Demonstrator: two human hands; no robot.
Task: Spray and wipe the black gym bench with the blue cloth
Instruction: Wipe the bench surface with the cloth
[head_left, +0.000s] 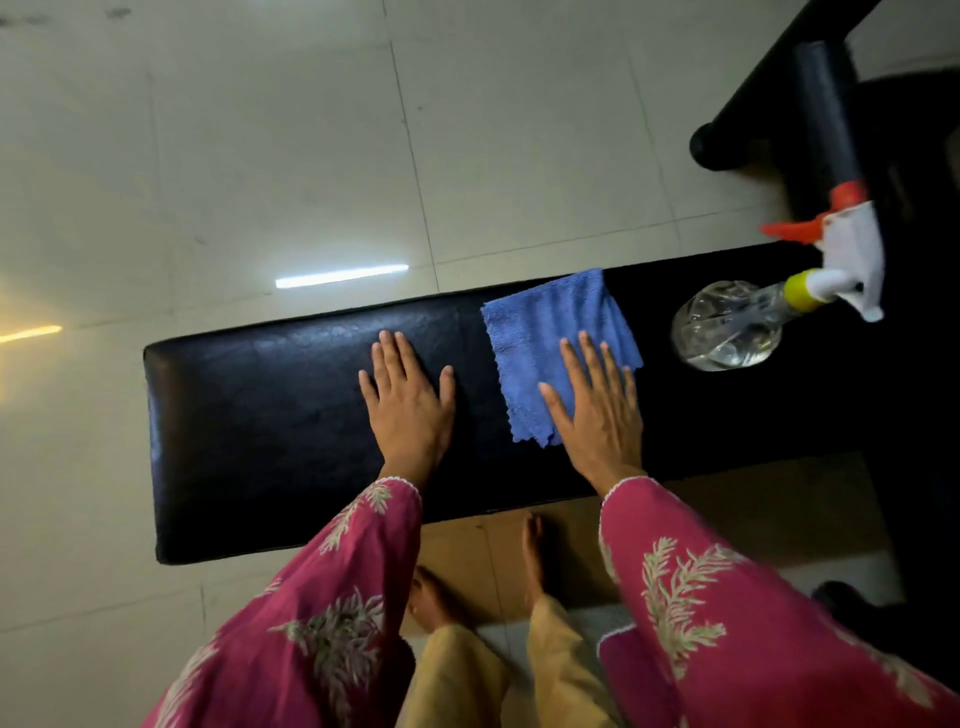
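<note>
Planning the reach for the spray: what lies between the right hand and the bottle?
In the head view, only the cloth edge beside the right hand, then bare bench up to the bottle.

The single view comes from the person's head and looks steeply down, almost straight over the black gym bench (260, 415), which runs across the frame from left to right with a slight tilt. The camera sits close: both sleeves (337, 597) enter from the bottom edge, the left hand (408, 400) and right hand (597, 410) lie near the centre, and the person's feet (431, 597) show just below the bench. The wide lens also takes in the tiled floor (260, 156) beyond.
</note>
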